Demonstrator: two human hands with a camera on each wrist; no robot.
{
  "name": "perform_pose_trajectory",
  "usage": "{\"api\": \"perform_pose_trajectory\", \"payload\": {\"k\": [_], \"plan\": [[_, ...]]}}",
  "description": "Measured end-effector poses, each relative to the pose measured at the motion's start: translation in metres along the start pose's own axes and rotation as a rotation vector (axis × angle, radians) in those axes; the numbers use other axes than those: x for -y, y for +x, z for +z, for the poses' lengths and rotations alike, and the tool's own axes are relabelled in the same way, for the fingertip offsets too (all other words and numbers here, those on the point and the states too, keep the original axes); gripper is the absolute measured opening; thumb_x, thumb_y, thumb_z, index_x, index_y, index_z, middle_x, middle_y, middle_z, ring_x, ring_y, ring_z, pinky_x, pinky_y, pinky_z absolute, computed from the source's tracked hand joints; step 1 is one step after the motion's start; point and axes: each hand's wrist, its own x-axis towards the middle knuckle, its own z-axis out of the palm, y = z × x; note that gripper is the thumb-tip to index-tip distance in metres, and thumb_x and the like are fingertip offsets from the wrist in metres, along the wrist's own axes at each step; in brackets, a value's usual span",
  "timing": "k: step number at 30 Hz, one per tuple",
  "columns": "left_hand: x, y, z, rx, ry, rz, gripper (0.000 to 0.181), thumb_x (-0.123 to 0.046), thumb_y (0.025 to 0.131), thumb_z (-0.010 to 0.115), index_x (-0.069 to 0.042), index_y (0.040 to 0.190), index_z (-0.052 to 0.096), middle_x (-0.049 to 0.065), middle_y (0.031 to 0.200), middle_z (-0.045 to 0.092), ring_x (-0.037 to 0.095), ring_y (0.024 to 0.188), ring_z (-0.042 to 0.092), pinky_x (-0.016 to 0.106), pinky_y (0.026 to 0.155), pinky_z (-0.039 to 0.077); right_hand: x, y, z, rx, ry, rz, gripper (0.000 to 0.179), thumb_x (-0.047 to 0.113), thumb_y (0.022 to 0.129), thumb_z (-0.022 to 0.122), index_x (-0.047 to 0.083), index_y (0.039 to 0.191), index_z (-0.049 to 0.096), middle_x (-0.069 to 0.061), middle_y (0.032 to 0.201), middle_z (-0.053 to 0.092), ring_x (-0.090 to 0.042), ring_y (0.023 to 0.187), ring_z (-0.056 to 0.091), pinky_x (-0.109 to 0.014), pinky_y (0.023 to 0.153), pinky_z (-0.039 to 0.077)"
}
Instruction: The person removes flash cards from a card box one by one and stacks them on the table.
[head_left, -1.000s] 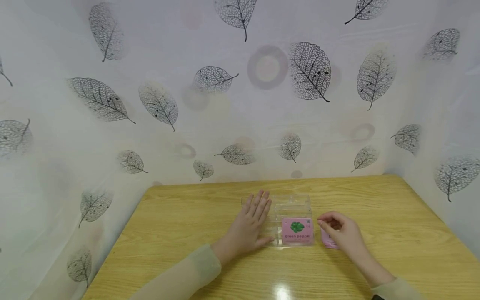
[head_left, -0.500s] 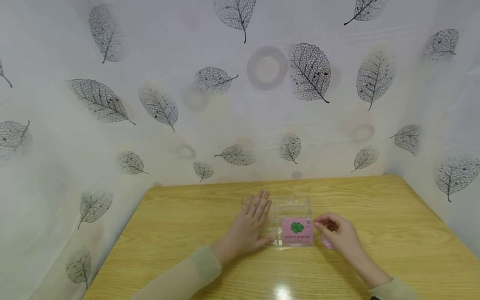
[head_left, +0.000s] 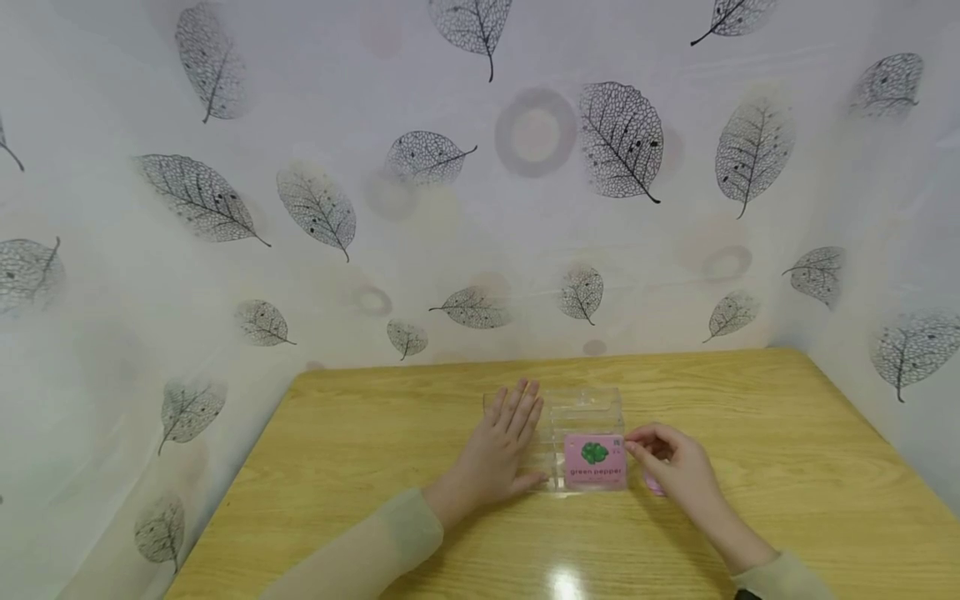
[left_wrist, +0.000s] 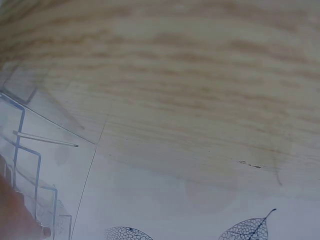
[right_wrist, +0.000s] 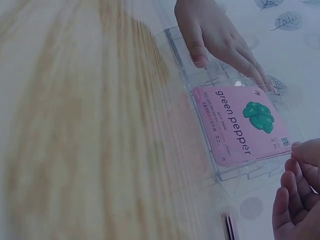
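Note:
A pink flashcard [head_left: 595, 462] printed "green pepper" stands in the front right slot of a clear stepped plastic holder [head_left: 587, 400]. My right hand [head_left: 678, 467] pinches the card's upper right corner between thumb and forefinger; the other fingers curl beneath. In the right wrist view that pinch lies at the corner of the flashcard [right_wrist: 237, 127] near a small square code. My left hand [head_left: 495, 450] rests with straight fingers on the left part of the holder. Only a blurred edge of it shows in the left wrist view, beside the stepped holder [left_wrist: 37, 150].
More pink cards [head_left: 654, 485] lie on the table just right of the holder, mostly behind the right hand. Their edges [right_wrist: 228, 226] show in the right wrist view. A wooden table [head_left: 360, 433] meets a leaf-patterned white sheet [head_left: 465, 233] at the back and sides.
My right hand has moved slightly left, from above the pink cards on the table to the corner of the green pepper flashcard. The left hand stays put on the holder.

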Motion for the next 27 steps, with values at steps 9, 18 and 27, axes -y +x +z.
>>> {"api": "perform_pose_trajectory", "payload": {"k": [9,18,27], "plan": [[-0.0007,0.0002,-0.0005,0.003,-0.004,-0.001,0.104,-0.078,0.083,0.019,0.0,0.15,0.001,0.023,0.157,-0.002,0.039,0.144,-0.009,0.05,0.118,0.002,0.0,0.0012,0.0026,-0.012,0.011,0.004,0.012,0.02,0.087,0.068,0.011,0.093,0.067,-0.001,0.084,0.066,-0.005,0.071,0.057,-0.019,0.062,0.051],[-0.0006,0.0,-0.0026,0.005,-0.001,0.0,0.105,-0.078,0.083,0.02,0.0,0.15,0.003,0.022,0.157,0.001,0.039,0.144,-0.007,0.049,0.118,0.003,0.0003,0.0023,0.0039,0.008,0.012,0.033,0.012,0.019,0.085,0.07,0.01,0.092,0.066,-0.003,0.082,0.065,-0.005,0.07,0.057,-0.019,0.061,0.052],[-0.0003,-0.0002,-0.0023,-0.002,0.006,0.004,0.105,-0.078,0.084,0.019,0.001,0.15,0.002,0.023,0.157,-0.002,0.039,0.144,-0.006,0.05,0.118,0.003,-0.0018,0.0028,0.0043,0.021,0.01,0.026,0.013,0.017,0.085,0.07,0.008,0.093,0.066,-0.003,0.083,0.065,-0.004,0.069,0.057,-0.019,0.06,0.052]]}}
